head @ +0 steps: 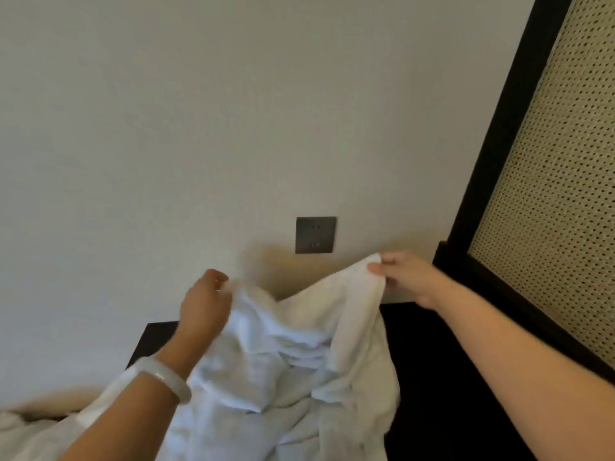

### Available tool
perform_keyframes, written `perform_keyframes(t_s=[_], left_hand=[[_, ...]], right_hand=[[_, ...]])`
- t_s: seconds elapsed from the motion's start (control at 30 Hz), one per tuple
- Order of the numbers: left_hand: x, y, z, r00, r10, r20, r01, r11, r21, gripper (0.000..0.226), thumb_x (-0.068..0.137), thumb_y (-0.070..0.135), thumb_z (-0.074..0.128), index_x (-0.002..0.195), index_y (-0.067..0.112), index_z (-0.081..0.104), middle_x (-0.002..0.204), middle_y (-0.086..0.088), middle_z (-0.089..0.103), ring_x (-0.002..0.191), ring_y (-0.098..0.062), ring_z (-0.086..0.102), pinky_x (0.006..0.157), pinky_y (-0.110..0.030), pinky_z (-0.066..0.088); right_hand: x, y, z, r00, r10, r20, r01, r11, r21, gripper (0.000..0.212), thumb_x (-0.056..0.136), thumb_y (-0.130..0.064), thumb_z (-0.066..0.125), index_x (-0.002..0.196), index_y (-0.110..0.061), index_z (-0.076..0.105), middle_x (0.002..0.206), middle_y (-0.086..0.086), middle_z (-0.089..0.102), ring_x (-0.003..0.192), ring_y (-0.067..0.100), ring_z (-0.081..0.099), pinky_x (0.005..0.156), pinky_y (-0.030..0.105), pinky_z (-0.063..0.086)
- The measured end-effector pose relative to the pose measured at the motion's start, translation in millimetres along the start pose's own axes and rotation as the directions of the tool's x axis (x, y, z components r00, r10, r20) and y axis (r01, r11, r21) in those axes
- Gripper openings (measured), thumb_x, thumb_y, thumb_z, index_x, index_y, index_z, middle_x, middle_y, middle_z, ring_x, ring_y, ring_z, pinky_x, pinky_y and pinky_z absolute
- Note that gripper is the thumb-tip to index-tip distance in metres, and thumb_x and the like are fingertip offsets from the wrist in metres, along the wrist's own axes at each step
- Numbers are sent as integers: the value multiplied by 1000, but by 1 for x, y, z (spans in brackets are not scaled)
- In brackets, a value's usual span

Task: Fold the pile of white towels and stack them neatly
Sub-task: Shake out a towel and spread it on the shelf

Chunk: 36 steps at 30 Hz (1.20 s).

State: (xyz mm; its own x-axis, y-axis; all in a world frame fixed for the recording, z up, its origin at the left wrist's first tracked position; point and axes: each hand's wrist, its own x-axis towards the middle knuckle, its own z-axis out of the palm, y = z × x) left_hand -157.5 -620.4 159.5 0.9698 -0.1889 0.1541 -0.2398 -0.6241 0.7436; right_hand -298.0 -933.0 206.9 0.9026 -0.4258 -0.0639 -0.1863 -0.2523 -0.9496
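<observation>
A crumpled white towel point(286, 361) hangs between my two raised hands over a dark table point(442, 377). My right hand point(402, 277) pinches one upper corner of the towel between thumb and fingers, near the wall. My left hand point(204, 304), with a pale bangle on its wrist, grips the towel's other upper edge; it is blurred. The towel's lower part sags in folds down to the bottom of the view. More white cloth point(20, 434) lies at the bottom left.
A plain pale wall fills the background, with a dark square socket plate point(315, 235) just above the towel. A black-framed woven cane panel point(559, 181) stands at the right, close behind my right arm.
</observation>
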Motion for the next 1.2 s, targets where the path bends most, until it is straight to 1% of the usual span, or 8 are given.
perform_keyframes(t_s=[0.1,0.23,0.37,0.47,0.67,0.87,0.97,1.2], left_hand=[[-34,1,54,989,109,103,-116,991,63,36,87,12,69,123,10,61,117,-9,63,111,-29,59,95,-36,44],[-83,31,107,905,87,416,59,943,-328,37,87,31,74,116,16,58,107,4,66,94,-8,64,77,-17,52],[-91,39,136,861,-100,499,387,766,-513,41,82,36,78,115,21,60,108,-1,70,102,-20,67,85,-42,59],[-85,31,142,804,-288,520,572,615,-542,25,88,2,61,112,8,61,111,-17,67,100,-34,67,76,-45,61],[-87,15,134,748,-318,582,663,398,-634,48,75,-26,31,107,-9,63,106,-33,64,94,-38,62,84,-47,56],[-101,14,134,749,-229,622,645,39,-763,25,92,-4,54,113,-8,65,113,-26,68,94,-30,70,78,-35,59],[-109,21,135,752,-198,628,647,43,-761,32,96,18,60,116,-6,66,116,-23,69,106,-31,68,90,-37,53],[-126,41,127,814,-56,578,536,453,-712,28,91,6,65,116,15,71,112,-6,72,105,-25,69,93,-43,55]], right_hand=[[1,45,28,985,157,77,-171,957,236,16,96,-11,61,107,-3,70,88,10,71,69,14,67,62,26,53],[-5,57,53,952,135,274,-253,851,459,21,98,-14,55,111,-2,67,91,14,73,76,22,68,69,30,55],[-13,47,53,871,18,490,-181,941,286,31,101,-2,44,124,-3,65,119,16,70,111,25,68,92,33,53],[-11,58,50,961,38,274,-94,976,196,35,93,12,45,108,-5,72,108,12,74,108,26,68,89,28,54],[-34,109,69,966,40,255,41,951,-305,23,90,-6,67,101,-25,72,99,-16,67,90,-5,62,80,12,48],[-40,114,90,986,21,166,24,964,-265,13,86,-20,75,95,-28,70,99,-14,65,91,-4,59,77,10,43],[-43,110,92,998,2,61,6,991,-132,4,88,-18,74,85,-20,74,85,-5,72,82,4,66,76,15,50],[-52,92,94,998,-58,15,58,997,-46,13,92,-26,70,104,-33,71,91,-3,71,87,10,69,79,30,60]])
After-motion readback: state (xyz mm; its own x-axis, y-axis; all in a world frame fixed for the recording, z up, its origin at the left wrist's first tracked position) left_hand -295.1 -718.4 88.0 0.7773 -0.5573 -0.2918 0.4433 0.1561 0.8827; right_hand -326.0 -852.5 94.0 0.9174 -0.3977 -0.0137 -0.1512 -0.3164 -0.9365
